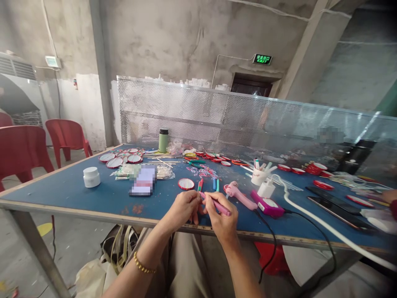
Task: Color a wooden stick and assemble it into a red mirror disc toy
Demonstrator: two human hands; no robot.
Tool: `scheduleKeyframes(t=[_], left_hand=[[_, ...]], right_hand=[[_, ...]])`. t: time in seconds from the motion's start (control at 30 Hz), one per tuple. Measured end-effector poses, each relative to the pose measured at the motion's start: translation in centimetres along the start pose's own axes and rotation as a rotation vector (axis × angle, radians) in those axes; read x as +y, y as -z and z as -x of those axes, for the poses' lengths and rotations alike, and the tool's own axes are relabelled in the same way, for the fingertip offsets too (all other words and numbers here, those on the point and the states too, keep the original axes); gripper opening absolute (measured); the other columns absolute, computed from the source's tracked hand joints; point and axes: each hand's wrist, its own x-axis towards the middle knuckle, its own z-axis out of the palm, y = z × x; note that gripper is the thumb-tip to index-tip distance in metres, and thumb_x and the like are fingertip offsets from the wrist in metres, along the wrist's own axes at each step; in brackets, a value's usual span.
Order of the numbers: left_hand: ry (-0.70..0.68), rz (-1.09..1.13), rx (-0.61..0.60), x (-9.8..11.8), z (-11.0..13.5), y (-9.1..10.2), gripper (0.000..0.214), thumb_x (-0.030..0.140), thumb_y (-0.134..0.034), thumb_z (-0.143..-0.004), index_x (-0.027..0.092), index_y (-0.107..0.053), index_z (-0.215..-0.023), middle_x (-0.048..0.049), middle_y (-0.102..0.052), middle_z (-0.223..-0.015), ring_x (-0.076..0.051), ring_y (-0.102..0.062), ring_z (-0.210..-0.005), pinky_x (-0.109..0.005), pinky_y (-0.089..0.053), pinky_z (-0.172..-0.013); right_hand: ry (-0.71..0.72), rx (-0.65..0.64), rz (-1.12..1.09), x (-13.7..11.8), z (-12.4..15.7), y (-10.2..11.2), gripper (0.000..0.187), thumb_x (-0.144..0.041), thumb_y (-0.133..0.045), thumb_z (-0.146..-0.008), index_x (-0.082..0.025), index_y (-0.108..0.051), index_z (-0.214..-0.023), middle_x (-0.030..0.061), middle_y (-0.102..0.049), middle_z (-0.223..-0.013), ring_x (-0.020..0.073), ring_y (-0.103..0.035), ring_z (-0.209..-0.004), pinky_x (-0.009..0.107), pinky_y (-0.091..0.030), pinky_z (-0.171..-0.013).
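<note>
Close to the table's near edge, my right hand (223, 215) is closed around a pink marker-like pen (222, 208), its tip pointing toward my left hand. My left hand (186, 205) is pinched right beside that tip; whatever its fingers hold is too small or hidden to make out. Just beyond my hands lie a red-and-green pen-like piece (200, 184), a blue marker (214, 184) and a teal one (217, 185). A white disc with a red rim (186, 184) lies to their left. On the right rests a pink handheld tool (241, 196).
A magenta device (267, 204) with a black cable and a cup of pens (259, 177) stand right. Phones (341, 213) lie farther right; another phone (143, 180) and a white jar (91, 177) are left. A green bottle (163, 140) stands before the perforated metal screen (186, 107).
</note>
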Motion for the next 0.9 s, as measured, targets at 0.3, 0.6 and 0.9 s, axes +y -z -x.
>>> scheduleKeyframes(t=[0.3, 0.6, 0.9], left_hand=[[0.012, 0.0, -0.002, 0.18, 0.04, -0.03, 0.034, 0.046, -0.045, -0.092, 0.018, -0.052, -0.074, 0.0011, -0.064, -0.064, -0.009, -0.058, -0.04, -0.018, -0.032, -0.037], [0.016, 0.005, -0.002, 0.64, 0.11, -0.03, 0.031, 0.042, -0.045, -0.092, 0.018, -0.052, -0.073, 0.0013, -0.063, -0.063, -0.009, -0.057, -0.039, -0.018, -0.032, -0.037], [0.007, -0.006, 0.002, 0.16, 0.05, -0.11, 0.035, 0.048, -0.046, -0.092, 0.019, -0.052, -0.073, 0.0016, -0.062, -0.062, -0.01, -0.058, -0.039, -0.019, -0.031, -0.037]], right_hand=[[-0.024, 0.008, -0.017, 0.01, 0.11, -0.03, 0.015, -0.022, -0.057, -0.096, -0.019, -0.067, -0.085, -0.0011, -0.069, -0.07, 0.0112, -0.064, -0.053, 0.022, -0.051, -0.055], [-0.02, 0.021, 0.005, 0.32, 0.24, 0.03, 0.014, -0.022, -0.057, -0.096, -0.019, -0.066, -0.086, -0.0013, -0.068, -0.069, 0.0113, -0.063, -0.053, 0.023, -0.051, -0.056], [0.019, 0.007, 0.015, -0.07, 0.11, 0.09, 0.015, -0.021, -0.056, -0.097, -0.019, -0.066, -0.085, -0.0008, -0.069, -0.071, 0.0117, -0.064, -0.055, 0.023, -0.052, -0.058]])
